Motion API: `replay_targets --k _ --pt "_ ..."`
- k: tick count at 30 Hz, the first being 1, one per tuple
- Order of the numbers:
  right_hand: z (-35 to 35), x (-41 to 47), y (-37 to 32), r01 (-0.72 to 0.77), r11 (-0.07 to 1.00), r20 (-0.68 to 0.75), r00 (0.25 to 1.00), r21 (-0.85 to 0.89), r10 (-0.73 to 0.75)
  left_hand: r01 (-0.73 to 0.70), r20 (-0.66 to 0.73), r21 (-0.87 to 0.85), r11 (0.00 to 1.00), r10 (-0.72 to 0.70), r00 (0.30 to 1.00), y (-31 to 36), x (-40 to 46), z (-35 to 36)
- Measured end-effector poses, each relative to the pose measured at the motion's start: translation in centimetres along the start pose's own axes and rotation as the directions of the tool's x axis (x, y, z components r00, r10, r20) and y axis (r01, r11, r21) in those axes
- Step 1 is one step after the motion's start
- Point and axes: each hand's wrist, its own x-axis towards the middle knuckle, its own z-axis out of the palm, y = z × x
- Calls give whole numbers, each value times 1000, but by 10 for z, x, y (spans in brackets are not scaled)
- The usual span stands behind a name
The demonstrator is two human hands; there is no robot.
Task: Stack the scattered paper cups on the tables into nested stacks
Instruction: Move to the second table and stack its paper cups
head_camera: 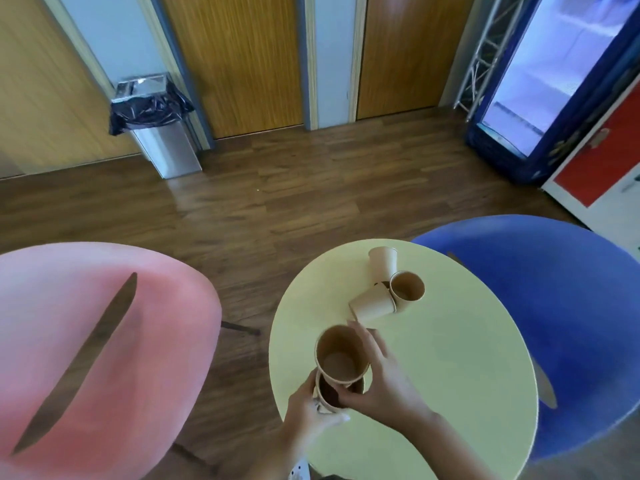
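On the round pale-yellow table [450, 358], my left hand [311, 415] grips a brown paper cup [329, 398] near the front edge. My right hand [384, 386] holds a second brown cup [341, 355] right above it, its base partly inside the lower cup's mouth. Three more cups sit at the table's far side: one upside down [382, 263], one upright with an open mouth [407, 286], and one on its side [372, 305], the three close together.
A pink chair [86, 341] stands to the left of the table and a blue chair [554, 323] to its right. On the wooden floor beyond are a steel bin with a black bag [156, 123] and a glass-door fridge [540, 81].
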Motion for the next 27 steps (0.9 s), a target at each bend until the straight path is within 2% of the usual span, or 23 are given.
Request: replay_targets --k 7,14,16,19,27 --pt "4 -22 9 39 999 32 999 -26 -39 -19 -5 27 999 19 1000 -7 -7 4" --pt "18 -32 35 22 963 158 987 -268 21 -31 -13 -54 998 31 999 -6 -12 6" --pt "23 -34 40 -26 952 167 983 -305 80 -34 4 -84 996 35 999 -4 -13 6" --pt "25 -33 45 -26 938 176 980 -344 92 -28 18 -102 994 30 999 -4 -13 5" --pt "17 -24 61 -74 981 113 989 -179 96 -40 14 -54 998 41 999 -5 -7 7"
